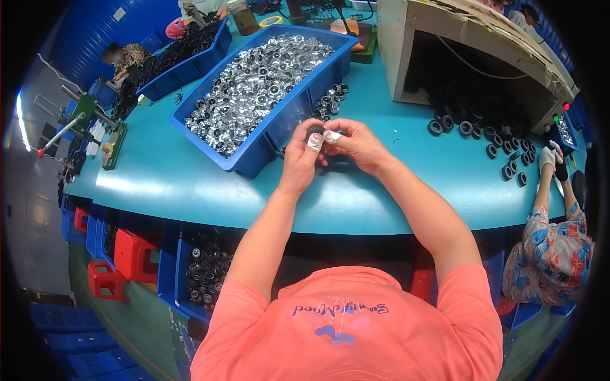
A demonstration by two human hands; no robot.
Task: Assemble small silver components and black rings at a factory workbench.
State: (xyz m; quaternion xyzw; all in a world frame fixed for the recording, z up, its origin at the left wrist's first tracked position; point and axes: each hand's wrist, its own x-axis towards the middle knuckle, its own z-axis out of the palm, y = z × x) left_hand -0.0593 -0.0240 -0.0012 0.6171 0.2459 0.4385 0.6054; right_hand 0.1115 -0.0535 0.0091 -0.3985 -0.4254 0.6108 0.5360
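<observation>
Both my hands meet over the teal table, just right of a blue bin, with fingertips together around a small black tyre [314, 130]. My left hand [299, 152] is closed on the tyre's left side. My right hand [361, 147] pinches it from the right. White tape wraps both thumbs. Fingers cover most of the tyre, and I cannot make out whether a hub sits inside it. The blue bin [210, 82] is heaped with shiny silver wheel hubs [267, 79]. A small pile of loose hubs [330, 101] lies beside the bin, beyond my hands.
Black tyres [492, 151] spill from a pale box-shaped housing [401, 57] at right. Beside it, a co-worker's gloved hands [550, 159] work. A green hand press [82, 117] stands at left. Below the table edge are a bin of black wheels [206, 273] and red stools [135, 254].
</observation>
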